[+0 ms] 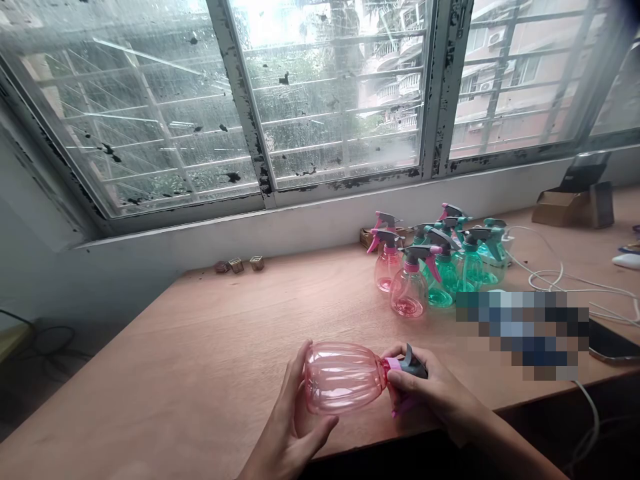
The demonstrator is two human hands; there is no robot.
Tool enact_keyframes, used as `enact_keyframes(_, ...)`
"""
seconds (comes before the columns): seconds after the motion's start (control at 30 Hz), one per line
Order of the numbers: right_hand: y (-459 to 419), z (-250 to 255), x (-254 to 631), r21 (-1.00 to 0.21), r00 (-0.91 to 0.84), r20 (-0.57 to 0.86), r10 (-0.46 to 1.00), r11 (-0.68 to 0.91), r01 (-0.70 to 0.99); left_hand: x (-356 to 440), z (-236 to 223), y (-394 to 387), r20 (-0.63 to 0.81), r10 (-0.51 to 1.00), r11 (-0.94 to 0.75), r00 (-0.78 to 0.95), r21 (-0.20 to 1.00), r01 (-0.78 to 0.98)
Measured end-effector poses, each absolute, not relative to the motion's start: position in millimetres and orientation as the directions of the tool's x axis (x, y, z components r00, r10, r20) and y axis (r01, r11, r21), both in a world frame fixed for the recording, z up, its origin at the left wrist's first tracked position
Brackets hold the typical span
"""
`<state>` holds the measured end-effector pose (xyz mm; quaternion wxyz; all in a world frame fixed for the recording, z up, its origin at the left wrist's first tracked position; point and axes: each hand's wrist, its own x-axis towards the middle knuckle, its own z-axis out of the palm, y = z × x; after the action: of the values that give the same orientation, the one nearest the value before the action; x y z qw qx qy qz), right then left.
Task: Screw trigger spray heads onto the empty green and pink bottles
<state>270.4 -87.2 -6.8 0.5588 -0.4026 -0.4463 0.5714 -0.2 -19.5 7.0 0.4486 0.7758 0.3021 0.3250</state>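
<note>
A clear pink spray bottle [345,379] lies on its side in the air above the table's front edge, its base to the left and its grey-and-pink spray head to the right. My right hand [435,387] is closed round the pink collar and spray head, thumb on the near side. At the other end, my left hand [293,407] cups the base, fingers along its far side and thumb below. The bottle looks empty. Behind stand several more spray bottles, among them a pink one [409,293] and a green one [470,267].
Small metallic-looking blocks [236,266] sit at the table's back left. To the right are a blurred-out patch [525,333], a dark phone [613,341] and white cables [550,273]. A cardboard box [560,207] stands at the far right under the windows.
</note>
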Motion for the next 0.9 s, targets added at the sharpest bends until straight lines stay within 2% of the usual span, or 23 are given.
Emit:
enact_keyframes(0.17, -87, -5, 269, -0.961, -0.048, 0.036, 0.998, 0.022, -0.275, -1, 1, -17, 0.211, 0.736, -0.366, 0.644, 0.923, 0.116)
enact_keyframes(0.37, -89, -3, 267, -0.973, -0.045, 0.041, 0.998, 0.029, -0.227, -5, 4, -15, 0.100, 0.731, -0.158, 0.675, 0.987, 0.024)
enact_keyframes(0.53, -89, 0, 266, -0.972, -0.047, 0.030, 0.998, 0.018, -0.236, -2, 12, -19, 0.093, 0.756, -0.126, 0.648, 0.992, 0.006)
enact_keyframes(0.73, -88, -2, 266, -0.968, -0.053, 0.004, 0.999, -0.009, -0.252, 0, 4, -18, 0.213, 0.735, -0.176, 0.644, 0.977, -0.122)
enact_keyframes(0.9, -88, -4, 266, -0.964, -0.058, -0.005, 0.998, -0.020, -0.266, -5, 8, -20, 0.144, 0.747, -0.170, 0.649, 0.985, -0.022)
